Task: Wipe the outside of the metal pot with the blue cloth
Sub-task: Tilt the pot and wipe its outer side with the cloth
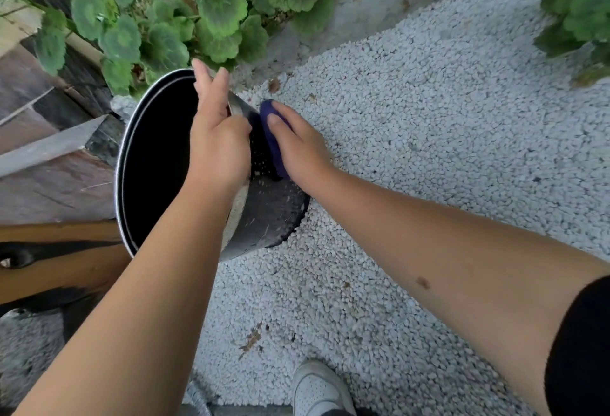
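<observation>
Where the left edge of the view runs, dark wooden planks [49, 164] and an orange-brown wooden piece [66, 267] border the ground. Just right of them the round metal pot with the black interior [264, 217] lies tilted, mouth facing left, its lower wall resting on the white gravel bed [429, 135]. Left hand [218, 138] grips the pot's rim, thumb on the outer wall, fingers extended over the edge; how far they curl inside, cannot tell. Right hand [297, 141] presses the folded blue cloth [274, 138] flat against the pot's outer wall, fingers nearly straight and close together on top of it. Green round-leaved plants [185, 12] crowd the pot's far rim, touching or nearly so. Gravel lies open to the right and toward the viewer, down to a white shoe [320, 389] at the bottom edge. More foliage [581, 9] fills the top right corner.
</observation>
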Available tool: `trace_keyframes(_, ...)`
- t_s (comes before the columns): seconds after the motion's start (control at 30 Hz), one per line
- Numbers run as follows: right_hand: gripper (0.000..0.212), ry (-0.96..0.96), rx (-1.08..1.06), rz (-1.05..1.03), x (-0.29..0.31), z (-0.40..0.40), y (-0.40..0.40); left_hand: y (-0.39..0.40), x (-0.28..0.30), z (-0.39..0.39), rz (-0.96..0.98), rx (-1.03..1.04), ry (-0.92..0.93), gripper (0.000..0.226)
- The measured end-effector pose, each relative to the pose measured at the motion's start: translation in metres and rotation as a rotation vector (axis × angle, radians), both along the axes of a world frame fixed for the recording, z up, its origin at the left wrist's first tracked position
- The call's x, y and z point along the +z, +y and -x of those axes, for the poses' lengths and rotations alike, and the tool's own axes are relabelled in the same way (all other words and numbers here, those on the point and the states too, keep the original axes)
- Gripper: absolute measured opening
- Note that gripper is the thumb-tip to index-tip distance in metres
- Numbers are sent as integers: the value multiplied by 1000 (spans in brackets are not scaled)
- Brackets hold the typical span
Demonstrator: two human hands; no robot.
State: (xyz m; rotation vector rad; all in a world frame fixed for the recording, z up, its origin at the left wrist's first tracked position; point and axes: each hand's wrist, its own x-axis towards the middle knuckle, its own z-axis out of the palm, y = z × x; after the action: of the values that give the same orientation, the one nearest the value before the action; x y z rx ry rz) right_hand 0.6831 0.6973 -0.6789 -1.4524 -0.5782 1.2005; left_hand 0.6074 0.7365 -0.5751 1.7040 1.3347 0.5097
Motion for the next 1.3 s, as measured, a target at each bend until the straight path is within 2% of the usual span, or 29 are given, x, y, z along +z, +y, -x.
trace_keyframes(0.07, 54, 0, -57, -109, 22, 2, 4, 5, -3, -1, 8, 11, 7, 74)
trace_keyframes(0.17, 52, -11, -117, -248, 48, 7, 8, 6, -3, 10, -39, -107, 56, 86)
trace_keyframes(0.23, 53, -64, -138, -275, 53, 13, 6, 9, 0, 16, -110, -189, 70, 82)
trace_keyframes(0.27, 53, -95, -136, -278, 51, 15, 5, 10, 2, 17, -142, -212, 133, 76)
trace_keyframes(0.33, 52, -113, -106, -255, 39, 17, 4, 10, 6, 14, -113, -132, 301, 68)
trace_keyframes(0.37, 51, -100, -86, -225, 31, 17, 4, 2, 5, 19, -144, -198, 357, 65)
trace_keyframes(0.43, 49, -62, -45, -158, 14, 16, 2, -22, 1, 38, -289, -526, 344, 65)
trace_keyframes(0.47, 49, -56, -28, -132, 5, 16, 1, -28, 1, 44, -296, -575, 335, 69)
trace_keyframes(0.63, 53, -41, 30, -31, -31, 14, -2, -25, 0, 38, -305, -501, 405, 73)
trace_keyframes(0.9, 58, -115, 137, 161, -76, 17, -26, -21, -14, 42, -179, -441, 196, 72)
trace_keyframes(1.03, 58, -47, 93, 169, -70, 16, -27, -20, -13, 37, -20, -370, 48, 71)
trace_keyframes(1.17, 56, 34, -54, 144, -45, 21, -29, -25, -9, 30, -76, -326, 136, 67)
trace_keyframes(1.3, 55, 66, -189, -13, -6, 29, -27, -30, -3, 23, -167, -297, 244, 66)
